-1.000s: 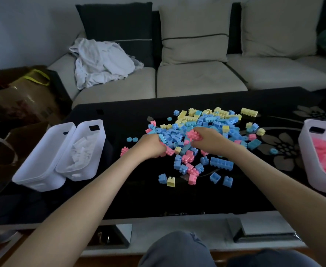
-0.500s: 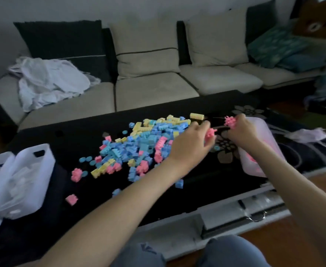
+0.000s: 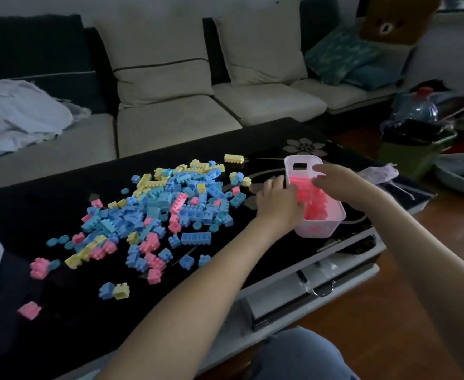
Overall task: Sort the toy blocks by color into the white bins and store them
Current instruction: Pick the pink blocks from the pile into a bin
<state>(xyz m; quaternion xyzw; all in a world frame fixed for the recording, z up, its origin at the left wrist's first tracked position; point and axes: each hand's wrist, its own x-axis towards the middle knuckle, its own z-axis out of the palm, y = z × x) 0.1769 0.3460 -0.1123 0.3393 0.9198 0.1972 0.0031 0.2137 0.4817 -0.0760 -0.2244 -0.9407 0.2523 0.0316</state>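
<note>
Toy blocks (image 3: 170, 207), small studded plastic pieces in pale blue, pink and yellow, lie heaped on black glossy floral-print table (image 3: 33, 215), spreading away to the left of both hands. White rectangular plastic bin (image 3: 317, 233), part-filled with pink blocks (image 3: 314, 207), sits directly under the hands. Left hand (image 3: 277, 206) reaches over the bin's left rim, fingers dipped among the pinks; cannot tell whether they pinch anything. Right hand (image 3: 340, 182) hovers above the bin's far end, fingers straight, loosely spread, holding nothing. Lone pink block (image 3: 29, 309) lies well apart, far left of both hands.
</note>
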